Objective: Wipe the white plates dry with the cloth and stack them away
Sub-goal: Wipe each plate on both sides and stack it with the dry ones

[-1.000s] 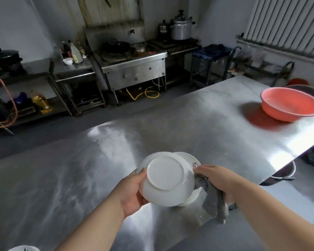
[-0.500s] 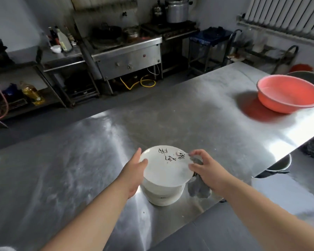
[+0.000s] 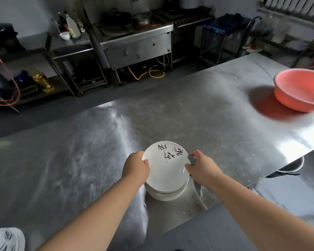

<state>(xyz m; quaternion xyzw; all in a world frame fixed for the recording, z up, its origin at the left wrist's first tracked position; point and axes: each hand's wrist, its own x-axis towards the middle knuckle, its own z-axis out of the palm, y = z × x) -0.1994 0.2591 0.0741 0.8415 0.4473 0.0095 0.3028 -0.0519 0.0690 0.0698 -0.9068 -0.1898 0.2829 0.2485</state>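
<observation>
1. On the near edge of the worktop (image 3: 188, 115), centre of view, is all the action. Bare steel w/ smeary streaks. Pink basin (image 3: 301, 89) sits far R, well apart from the work.
2. Stack (image 3: 164, 193) of white plates stands on the worktop betw. the two forearms. A 2nd pile (image 3: 5, 239) shows at the bottom-L corner, cut off by the frame; can't tell if wet or dry.
3. Plate (image 3: 166, 169): 1 s ago it was held up off the stack, underside to the camera, cloth at its R edge. Half a sec ago it was face up, just over the stack. Now it lies face up on top of the stack, about level.
4. My read: the wipe of this one is done & the stacking step is nearly closed. Only letting go is left, then the next plate.
5. L hand (image 3: 136, 167): fingers curled round the plate's L rim, thumb on top, so clamped on it.
6. R hand (image 3: 204, 169): at the R rim, fingers closed on the cloth (image 3: 192, 160), thumb tip touching the rim.
7. Cloth: grey, bunched in the R hand, tail hanging down to the worktop just beside the stack.
8. Plate look: glossy white, shallow, black brush script + small reddish marks on the far half. No drops visible, tho too small to be sure.
</observation>
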